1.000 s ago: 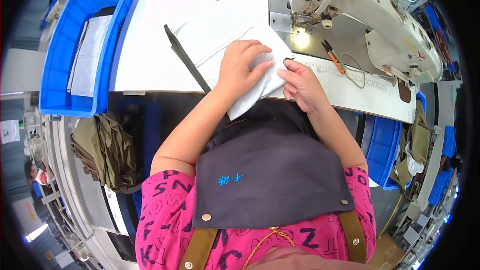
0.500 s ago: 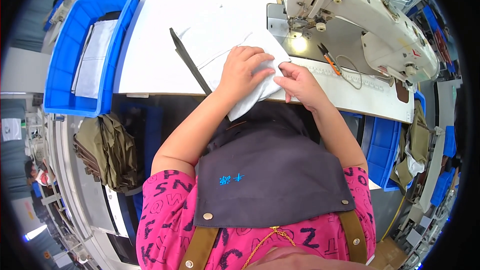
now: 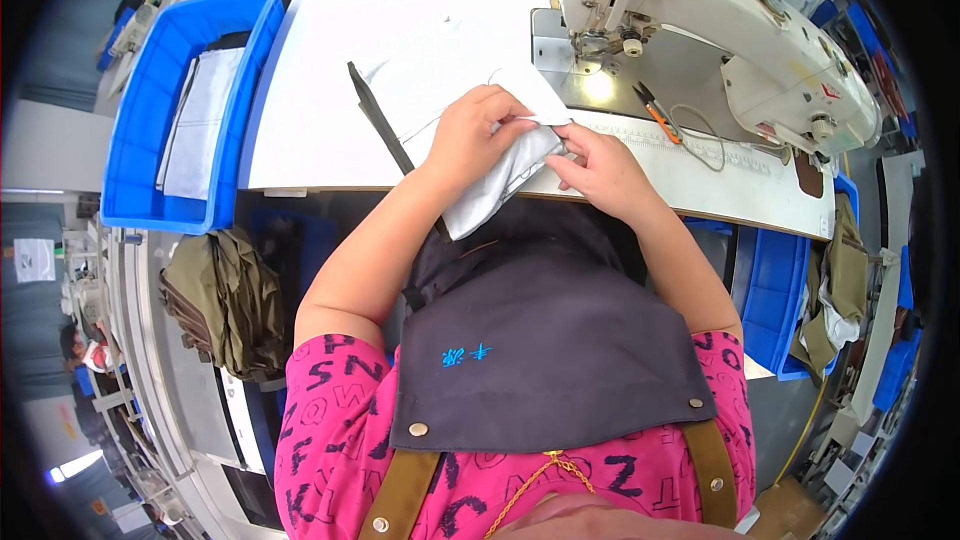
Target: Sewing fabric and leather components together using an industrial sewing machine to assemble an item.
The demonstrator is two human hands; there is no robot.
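A white piece of fabric (image 3: 505, 178) lies partly on the white table and hangs over its front edge toward my apron. My left hand (image 3: 478, 135) grips its folded upper edge, with fingers bent and thumb pressed in. Just to the right, my right hand (image 3: 607, 172) pinches the fabric's corner between thumb and fingers. Below the hands, the folded layers and a seam line show. A dark strip (image 3: 378, 118) runs along the fabric's left side and passes beneath my left forearm.
A white sewing machine (image 3: 690, 15) with its lamp lit stands at the back right. Orange-handled thread snips (image 3: 657, 118) lie beside it. A blue bin (image 3: 112, 175) with folded white fabric (image 3: 203, 125) sits at the left; another blue bin (image 3: 775, 295) is below right.
My left fingers have curled in and drawn the fabric's edge up, so more of the folded underside shows. My right hand stays at the corner. The whole view has shifted slightly.
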